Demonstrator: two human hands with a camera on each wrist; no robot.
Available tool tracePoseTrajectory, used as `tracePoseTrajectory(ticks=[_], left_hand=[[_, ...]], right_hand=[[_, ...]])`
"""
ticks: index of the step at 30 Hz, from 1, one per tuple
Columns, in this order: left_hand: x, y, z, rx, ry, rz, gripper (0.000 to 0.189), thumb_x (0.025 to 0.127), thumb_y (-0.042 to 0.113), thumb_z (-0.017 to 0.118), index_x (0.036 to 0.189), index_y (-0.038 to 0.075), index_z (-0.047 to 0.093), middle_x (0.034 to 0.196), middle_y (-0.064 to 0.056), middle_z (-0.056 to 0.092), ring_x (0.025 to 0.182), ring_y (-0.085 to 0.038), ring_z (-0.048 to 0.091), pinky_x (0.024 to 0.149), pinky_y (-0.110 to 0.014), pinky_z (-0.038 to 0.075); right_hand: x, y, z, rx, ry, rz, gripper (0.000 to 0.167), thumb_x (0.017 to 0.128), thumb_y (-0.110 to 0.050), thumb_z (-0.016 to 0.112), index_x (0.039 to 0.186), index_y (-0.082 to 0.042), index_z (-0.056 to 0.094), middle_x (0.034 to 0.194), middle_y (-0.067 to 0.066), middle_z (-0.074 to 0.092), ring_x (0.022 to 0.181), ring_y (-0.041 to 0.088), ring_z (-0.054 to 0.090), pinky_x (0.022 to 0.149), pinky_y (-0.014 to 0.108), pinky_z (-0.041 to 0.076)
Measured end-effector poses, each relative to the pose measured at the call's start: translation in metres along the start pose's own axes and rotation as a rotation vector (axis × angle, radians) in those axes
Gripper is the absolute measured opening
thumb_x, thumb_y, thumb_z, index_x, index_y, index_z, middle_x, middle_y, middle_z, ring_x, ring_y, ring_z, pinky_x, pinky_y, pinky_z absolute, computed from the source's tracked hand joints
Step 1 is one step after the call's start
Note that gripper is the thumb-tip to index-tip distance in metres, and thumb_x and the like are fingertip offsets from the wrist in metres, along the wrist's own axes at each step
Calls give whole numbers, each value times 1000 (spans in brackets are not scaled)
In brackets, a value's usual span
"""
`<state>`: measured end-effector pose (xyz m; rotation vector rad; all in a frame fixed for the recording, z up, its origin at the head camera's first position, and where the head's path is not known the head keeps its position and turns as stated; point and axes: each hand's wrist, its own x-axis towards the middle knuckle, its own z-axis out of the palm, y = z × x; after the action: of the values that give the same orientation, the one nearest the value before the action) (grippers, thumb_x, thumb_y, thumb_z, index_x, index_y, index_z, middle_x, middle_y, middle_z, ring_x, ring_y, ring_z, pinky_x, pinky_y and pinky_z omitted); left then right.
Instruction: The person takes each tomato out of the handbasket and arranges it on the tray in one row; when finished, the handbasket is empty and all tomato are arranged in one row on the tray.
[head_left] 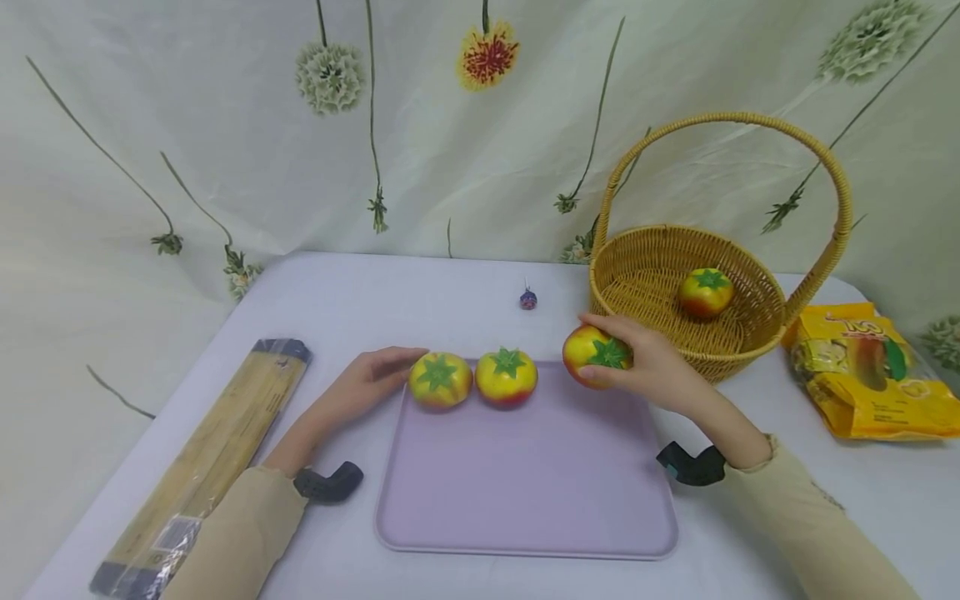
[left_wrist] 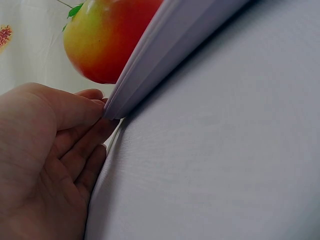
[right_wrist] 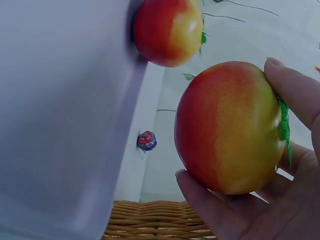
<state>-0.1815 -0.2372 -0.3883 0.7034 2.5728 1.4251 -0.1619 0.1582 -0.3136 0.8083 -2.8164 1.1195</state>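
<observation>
My right hand (head_left: pixel 660 367) holds a yellow-and-red tomato (head_left: pixel 588 354) with a green star-shaped leaf top, thumb and fingers around it, above the tray's back right corner. In the right wrist view this tomato (right_wrist: pixel 230 127) fills the grip. My left hand (head_left: pixel 371 383) is at the back left corner of the lilac tray (head_left: pixel 525 483). Its thumb and fingers pinch the tray rim (left_wrist: pixel 120 102) in the left wrist view. Two more tomatoes, a left one (head_left: pixel 440 381) and a right one (head_left: pixel 507 378), sit side by side along the tray's back edge.
A wicker basket (head_left: pixel 652 329) with a tall handle stands at the back right, one tomato (head_left: pixel 706 292) inside. Beside it lies a yellow snack bag (head_left: pixel 870 375). A long plastic-wrapped wooden-looking piece (head_left: pixel 210 450) lies on the left. A small wrapped candy (head_left: pixel 528 298) lies behind the tray.
</observation>
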Motion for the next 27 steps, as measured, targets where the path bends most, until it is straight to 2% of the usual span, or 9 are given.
tracePoseTrajectory(ticks=[5,14,18,21,27], left_hand=[[1,0,0,8,-1,-3,35,96,17,55,130,10,55,129,-1,55,125,-20,43,105,-42,30],[0,1,0,15,-1,-16,35,96,19,55,130,10,55,130,-1,54,125,-20,42,105,-43,29],[-4,25,-1,24,-2,-38,35,96,12,53,129,3,53,130,-10,54,125,-27,42,105,-45,29],[-6,42,-1,31,-6,-31,34,96,5,52,128,-4,52,129,-17,53,125,-33,41,105,-48,29],[0,11,1,17,0,-36,35,96,10,53,130,3,53,131,-10,53,126,-27,41,106,-46,29]], right_hand=[[1,3,9,5,-28,-22,66,81,-28,75,137,-6,47,126,13,52,101,25,50,82,40,46],[6,12,24,9,-81,-27,64,83,-32,73,136,-6,48,128,14,52,105,26,51,87,43,45],[8,14,29,19,-87,-31,63,83,-31,72,135,-5,49,126,13,54,104,24,52,86,42,45],[8,13,32,29,-91,-27,63,83,-30,73,134,-3,49,124,13,55,103,24,53,85,41,45],[8,14,36,58,-100,-9,61,84,-29,72,135,-3,48,125,13,55,102,23,53,85,40,45]])
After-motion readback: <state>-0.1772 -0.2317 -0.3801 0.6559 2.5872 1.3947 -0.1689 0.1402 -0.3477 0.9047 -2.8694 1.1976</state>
